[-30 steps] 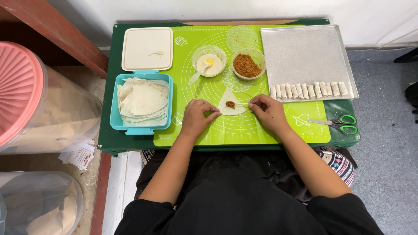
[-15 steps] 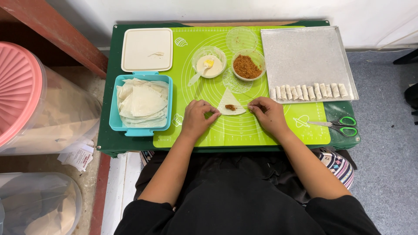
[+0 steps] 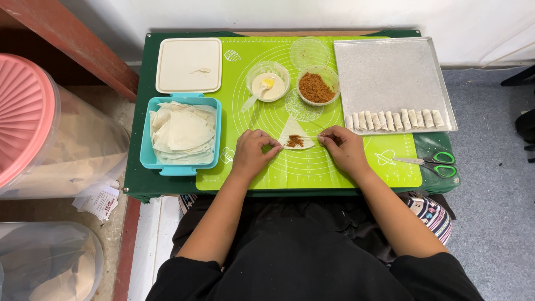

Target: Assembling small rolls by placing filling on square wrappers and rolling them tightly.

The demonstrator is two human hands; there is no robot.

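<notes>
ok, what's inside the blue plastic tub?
The blue rectangular plastic tub holds a loose stack of thin white pastry wrappers, top sheet triangular. The stack covers the tub's floor and the lower sheets, so their count is hidden.

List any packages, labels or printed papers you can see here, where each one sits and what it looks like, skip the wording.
Printed paper slips: on the floor left of the table, crumpled white sheets with small red and black print.
Silicone mat: on the green table under both hands, lime green with white printed circles, ruler marks and small pictures.
No screens or signs in view.
</notes>
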